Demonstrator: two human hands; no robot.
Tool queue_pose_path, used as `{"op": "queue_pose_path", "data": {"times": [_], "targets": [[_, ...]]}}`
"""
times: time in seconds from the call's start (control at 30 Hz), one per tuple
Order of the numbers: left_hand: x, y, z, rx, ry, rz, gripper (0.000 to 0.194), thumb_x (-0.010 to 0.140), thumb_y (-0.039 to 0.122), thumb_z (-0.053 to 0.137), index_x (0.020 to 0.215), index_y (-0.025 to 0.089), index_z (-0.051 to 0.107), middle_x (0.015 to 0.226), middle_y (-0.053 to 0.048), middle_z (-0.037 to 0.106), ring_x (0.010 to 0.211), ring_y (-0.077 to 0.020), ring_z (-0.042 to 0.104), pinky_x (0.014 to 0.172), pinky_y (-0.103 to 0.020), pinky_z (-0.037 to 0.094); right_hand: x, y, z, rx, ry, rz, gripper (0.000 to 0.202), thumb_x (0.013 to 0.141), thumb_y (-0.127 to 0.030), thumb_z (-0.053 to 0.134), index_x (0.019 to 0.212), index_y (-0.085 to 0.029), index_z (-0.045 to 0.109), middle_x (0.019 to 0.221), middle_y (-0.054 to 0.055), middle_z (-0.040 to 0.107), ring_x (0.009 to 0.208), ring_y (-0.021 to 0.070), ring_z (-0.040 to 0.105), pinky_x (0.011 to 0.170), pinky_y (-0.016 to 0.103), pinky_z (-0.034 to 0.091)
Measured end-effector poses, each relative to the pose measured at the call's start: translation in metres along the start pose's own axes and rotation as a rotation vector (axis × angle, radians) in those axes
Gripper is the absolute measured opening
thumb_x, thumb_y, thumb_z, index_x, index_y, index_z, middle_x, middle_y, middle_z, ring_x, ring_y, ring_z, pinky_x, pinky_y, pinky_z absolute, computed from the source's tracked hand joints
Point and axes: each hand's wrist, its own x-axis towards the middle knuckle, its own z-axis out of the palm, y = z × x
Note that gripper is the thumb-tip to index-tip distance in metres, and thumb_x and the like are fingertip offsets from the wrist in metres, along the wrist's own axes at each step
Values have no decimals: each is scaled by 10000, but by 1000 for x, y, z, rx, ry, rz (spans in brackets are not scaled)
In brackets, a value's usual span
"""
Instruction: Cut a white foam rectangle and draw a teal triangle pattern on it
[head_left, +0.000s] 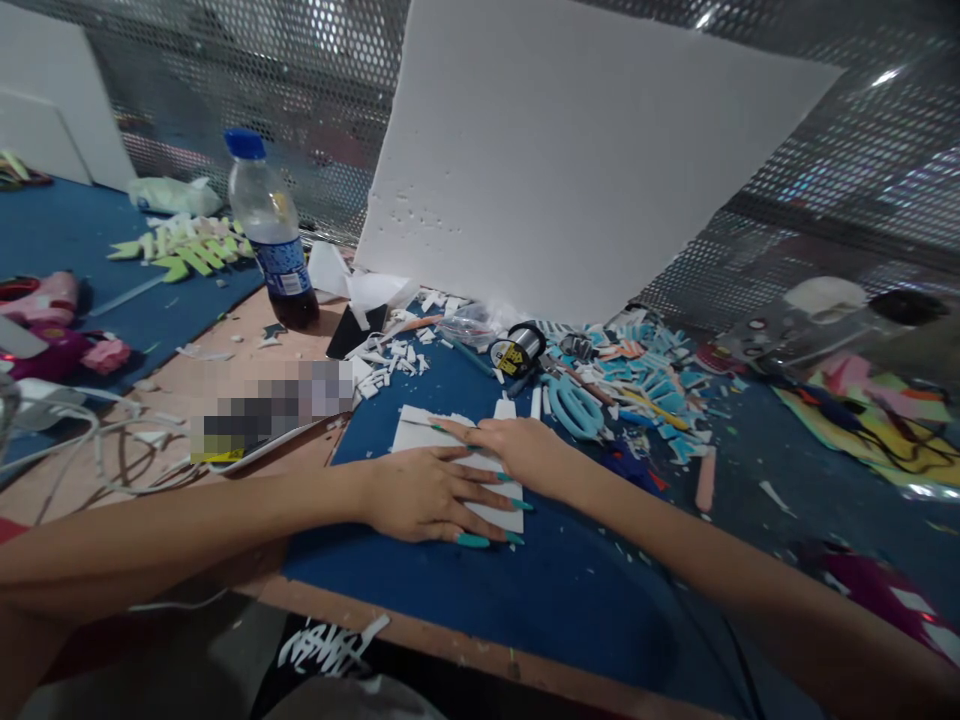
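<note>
Scraps (656, 350) littered our blue tabletop (570, 590) on its far side. Nearer, our left hand (420, 495) lay spread over a white sheet (409, 433); whether our right hand (525, 453), across its far side, gripped anything, we couldn't tell. Uneven pressure risked skewing the sheet.

The person's left hand (416, 497) and right hand (529, 452) both wear long, tapered teal nails (472, 541), and the forearms (285, 515) are bare. Low in view, a black garment (405, 660) carries white, brush-like lettering (324, 647), too stylised to read.
</note>
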Motion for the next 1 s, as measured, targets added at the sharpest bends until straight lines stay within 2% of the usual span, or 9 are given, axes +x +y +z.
{"op": "queue_pose_path", "data": {"times": [0.1, 0.27, 0.53, 0.67, 1.0], "targets": [[0, 0, -1, -4, -5, 1, 444, 1115, 362, 406, 1515, 266, 572, 1664, 33, 406, 1614, -200, 231, 1339, -387, -14, -1, 2, 1, -13, 5, -10, 835, 906, -7, 492, 1659, -322, 314, 917, 14, 740, 715, 154, 684, 484, 233, 253], [-1, 1, -2, -14, -6, -6, 443, 1113, 355, 406, 1521, 282, 564, 1659, 34, 418, 1606, -208, 258, 1345, -411, 29, -4, 4, 2, -30, 6, -17, 812, 914, -9, 515, 1648, -311, 343, 924, 16, 743, 691, 154, 670, 471, 238, 227], [0, 0, -2, -35, -7, 6, 442, 1112, 329, 433, 1531, 250, 549, 1665, 15, 415, 1613, -198, 239, 1339, -403, -28, -11, 8, 9, -42, 23, -35, 840, 908, 4, 507, 1663, -308, 311, 931, 25, 758, 732, 166, 695, 503, 232, 317], [-1, 0, -1, -46, -3, 1, 435, 1106, 325, 449, 1519, 253, 564, 1654, 3, 439, 1609, -210, 251, 1344, -425, 13, -14, 13, 13, -31, 24, -44, 896, 878, 18, 524, 1671, -320, 281, 1009, 32, 775, 801, 176, 725, 519, 223, 355], [-1, 2, -3, -74, -3, -19, 440, 1105, 315, 464, 1539, 310, 536, 1654, 16, 439, 1598, -215, 286, 1347, -445, 78, -27, 20, 17, 23, 41, -40, 920, 823, 72, 438, 1655, -302, 327, 1009, 22, 783, 726, 150, 702, 535, 213, 369]]}}
